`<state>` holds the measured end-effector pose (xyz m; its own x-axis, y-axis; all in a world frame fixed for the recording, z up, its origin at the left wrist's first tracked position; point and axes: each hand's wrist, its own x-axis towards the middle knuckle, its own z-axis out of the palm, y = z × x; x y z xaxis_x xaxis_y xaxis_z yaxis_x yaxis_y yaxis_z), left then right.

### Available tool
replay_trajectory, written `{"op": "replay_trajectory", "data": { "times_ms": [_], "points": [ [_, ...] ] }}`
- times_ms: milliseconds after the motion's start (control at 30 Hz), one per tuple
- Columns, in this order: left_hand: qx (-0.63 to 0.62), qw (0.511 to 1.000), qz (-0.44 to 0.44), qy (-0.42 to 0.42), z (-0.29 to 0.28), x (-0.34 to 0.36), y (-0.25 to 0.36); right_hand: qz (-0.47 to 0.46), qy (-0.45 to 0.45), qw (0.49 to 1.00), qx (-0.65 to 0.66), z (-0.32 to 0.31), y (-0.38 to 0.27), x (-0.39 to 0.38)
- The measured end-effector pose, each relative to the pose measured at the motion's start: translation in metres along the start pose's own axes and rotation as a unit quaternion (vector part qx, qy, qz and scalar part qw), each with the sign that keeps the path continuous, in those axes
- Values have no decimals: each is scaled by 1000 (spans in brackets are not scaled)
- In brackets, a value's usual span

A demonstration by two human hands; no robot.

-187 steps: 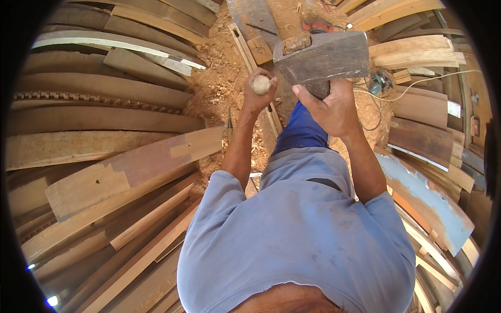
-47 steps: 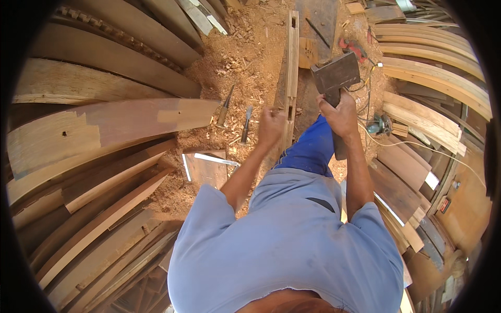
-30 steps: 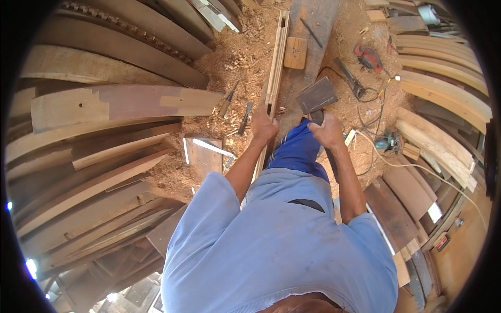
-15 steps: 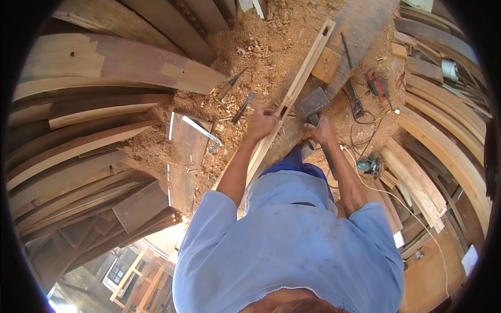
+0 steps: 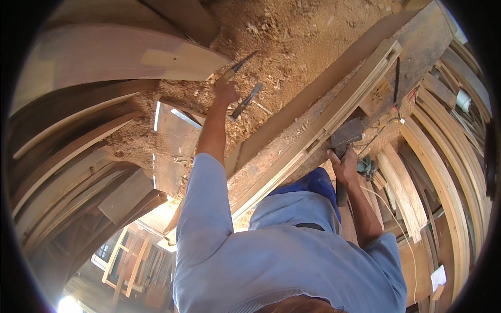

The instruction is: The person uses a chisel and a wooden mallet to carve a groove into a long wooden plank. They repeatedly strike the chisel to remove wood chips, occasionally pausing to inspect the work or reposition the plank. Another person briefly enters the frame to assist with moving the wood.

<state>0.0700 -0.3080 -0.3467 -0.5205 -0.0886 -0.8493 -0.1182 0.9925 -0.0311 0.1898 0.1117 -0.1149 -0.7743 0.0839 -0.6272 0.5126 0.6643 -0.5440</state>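
Observation:
My left hand (image 5: 226,95) reaches out over the shavings, its fingers closed at the wooden handle of a chisel (image 5: 244,61) whose dark blade points up and right. Just right of that hand lies a second chisel (image 5: 246,101) with a dark handle. My right hand (image 5: 344,166) grips a mallet (image 5: 346,132) close below its dark, blocky head, the handle running down along my forearm. Between my hands a long pale timber (image 5: 342,112) slants across the work, with slots cut in it. The mallet head is beside this timber.
The timber rests along a wide plank (image 5: 297,112), with a wood block (image 5: 377,96) beside it. Sawdust and shavings (image 5: 292,31) cover the ground. Stacked boards (image 5: 78,156) stand at left, more (image 5: 443,172) at right. A green power tool (image 5: 367,167) and pale cord (image 5: 402,219) lie at right.
My left hand has left the slotted timber and moved up and left to the wooden-handled chisel. My right hand still holds the mallet. The view has shifted.

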Motion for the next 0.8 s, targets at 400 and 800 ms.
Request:
{"op": "replay_trajectory", "data": {
  "times_ms": [400, 800],
  "points": [
    [180, 975, 73, -103, 20, 32, 14, 96, -51, 994, 12, -2, -1, 7],
    [-666, 719, 179, 84, -95, -204, 108, 17, -29, 998, -48, 0, 34, 3]
  ]
}}
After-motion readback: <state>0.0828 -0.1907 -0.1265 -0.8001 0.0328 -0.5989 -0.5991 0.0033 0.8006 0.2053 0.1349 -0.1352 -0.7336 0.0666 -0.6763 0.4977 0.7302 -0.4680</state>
